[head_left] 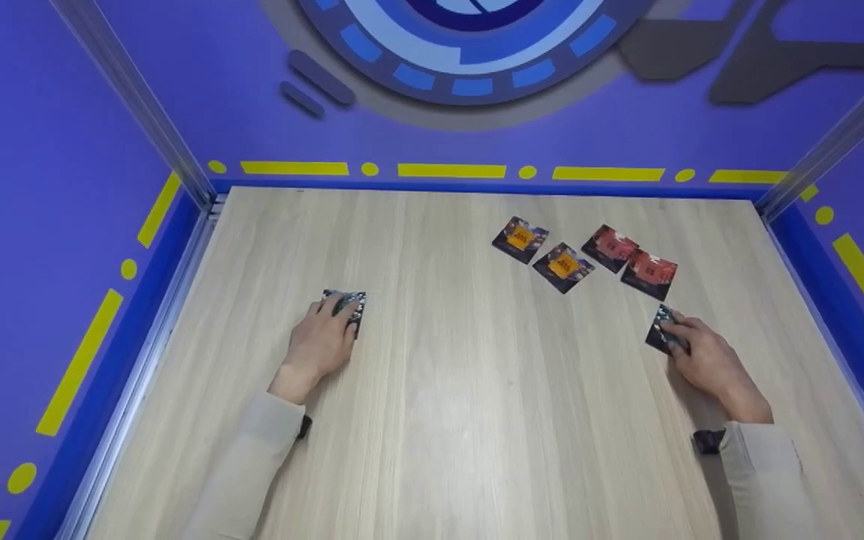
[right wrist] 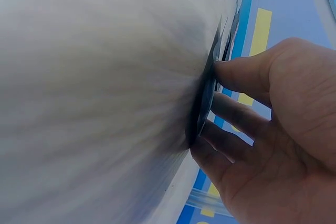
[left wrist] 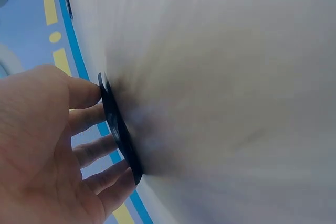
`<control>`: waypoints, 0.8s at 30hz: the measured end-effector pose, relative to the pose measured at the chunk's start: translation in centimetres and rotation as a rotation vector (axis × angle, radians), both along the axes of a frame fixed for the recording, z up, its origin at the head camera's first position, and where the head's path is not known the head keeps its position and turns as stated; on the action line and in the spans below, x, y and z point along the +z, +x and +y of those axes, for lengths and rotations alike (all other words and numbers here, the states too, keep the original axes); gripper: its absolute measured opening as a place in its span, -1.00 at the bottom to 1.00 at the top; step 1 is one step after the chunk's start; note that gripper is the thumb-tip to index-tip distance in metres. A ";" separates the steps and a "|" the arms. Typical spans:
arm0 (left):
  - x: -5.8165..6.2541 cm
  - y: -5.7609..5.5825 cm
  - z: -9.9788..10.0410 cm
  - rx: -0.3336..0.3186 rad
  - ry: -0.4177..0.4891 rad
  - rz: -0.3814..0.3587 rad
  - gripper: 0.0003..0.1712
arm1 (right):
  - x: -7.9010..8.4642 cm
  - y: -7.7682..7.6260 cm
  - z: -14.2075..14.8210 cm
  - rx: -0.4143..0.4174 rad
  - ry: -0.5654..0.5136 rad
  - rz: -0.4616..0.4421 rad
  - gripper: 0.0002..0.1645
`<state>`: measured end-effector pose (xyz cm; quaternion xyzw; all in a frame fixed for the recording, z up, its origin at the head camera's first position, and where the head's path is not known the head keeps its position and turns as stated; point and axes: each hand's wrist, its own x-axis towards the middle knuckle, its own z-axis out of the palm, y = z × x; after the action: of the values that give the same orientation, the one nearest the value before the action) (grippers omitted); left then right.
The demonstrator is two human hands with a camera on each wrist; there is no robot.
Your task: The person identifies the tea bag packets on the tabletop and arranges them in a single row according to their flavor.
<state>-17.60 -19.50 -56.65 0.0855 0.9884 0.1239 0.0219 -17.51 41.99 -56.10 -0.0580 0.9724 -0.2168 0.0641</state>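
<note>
I take the front orange-marked packet [head_left: 565, 268] as my landmark; it lies flat on the pale wood worktop [head_left: 447, 420]. To its left and nearer the person, well apart from it, I have the left hand [head_left: 319, 341] over a dark speckled packet [head_left: 360, 316]. That hand's fingers are spread across the packet, with the thumb near one edge, and in the left wrist view I read this as a grip, the worktop close beneath. To the landmark's right and likewise nearer the person, I see the right hand [head_left: 709, 364] holding a second speckled packet [head_left: 655, 339] between thumb and fingers, set fairly close together. I cannot tell whether either held packet touches the wood.

Just beside the landmark, behind and to its left, is the rear orange-marked packet [head_left: 514, 249]. Just to the landmark's right, I see the back red-marked packet [head_left: 610, 248], then further right the front red-marked packet [head_left: 649, 274]; those two meet or nearly meet at their corners. Well behind the landmark stands a blue wall [head_left: 469, 142] with yellow dashes.
</note>
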 end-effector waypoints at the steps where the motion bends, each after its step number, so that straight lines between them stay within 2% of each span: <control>1: 0.0 0.1 -0.2 0.004 0.001 0.001 -0.43 | 0.0 0.0 0.0 -0.002 0.002 -0.002 -0.44; 17: -0.1 1.0 -3.9 0.083 0.035 0.005 -0.44 | 0.0 0.2 -0.1 -0.004 0.000 0.008 -0.45; 24: 0.0 1.2 -4.1 0.088 0.051 0.021 -0.45 | -0.3 0.3 -0.1 0.003 -0.006 0.022 -0.44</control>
<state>-16.36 -23.62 -56.68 0.0437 0.9878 0.1492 0.0039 -17.24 41.87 -56.35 -0.0621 0.9723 -0.2190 0.0538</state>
